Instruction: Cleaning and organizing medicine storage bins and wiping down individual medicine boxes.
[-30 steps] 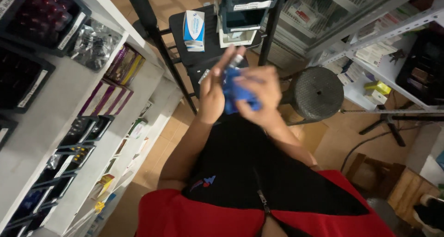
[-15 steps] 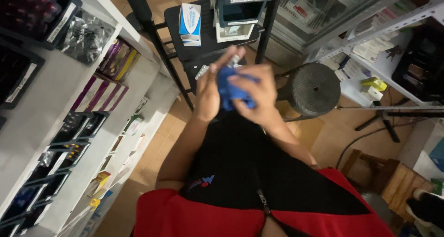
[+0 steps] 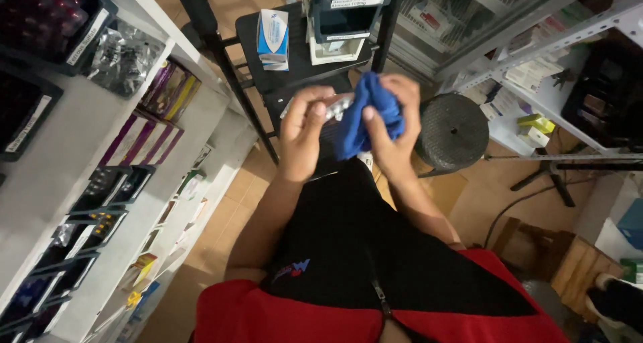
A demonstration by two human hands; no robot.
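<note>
White shelving [image 3: 100, 149] ran along the person's left, stocked with dark bins and purple cartons; grey racks [image 3: 536, 41] with small boxes stood to the right. Ahead was a black stand [image 3: 295, 61] carrying a blue-and-white box [image 3: 272, 38], and beside it a round stool [image 3: 452, 132]. Over the lap, both hands were raised in front of the stand. The right hand [image 3: 395, 132] was closed around a bunched blue cloth [image 3: 368, 112], fingers wrapped over its top and thumb pressed to its side. The left hand [image 3: 305, 135] gripped a silvery blister strip [image 3: 338, 106] between curled fingers and thumb; the strip's right end touched the cloth. How firmly the strip was pinched could not be told, as the fingers hid most of it. Risks, as a judgement: rubbing with the cloth could push the thin strip out of the left fingers and drop it to the tiled floor [image 3: 228, 209]; hard pressure could bend the foil or burst a pocket; loose cloth hanging down could snag on the stand.
</note>
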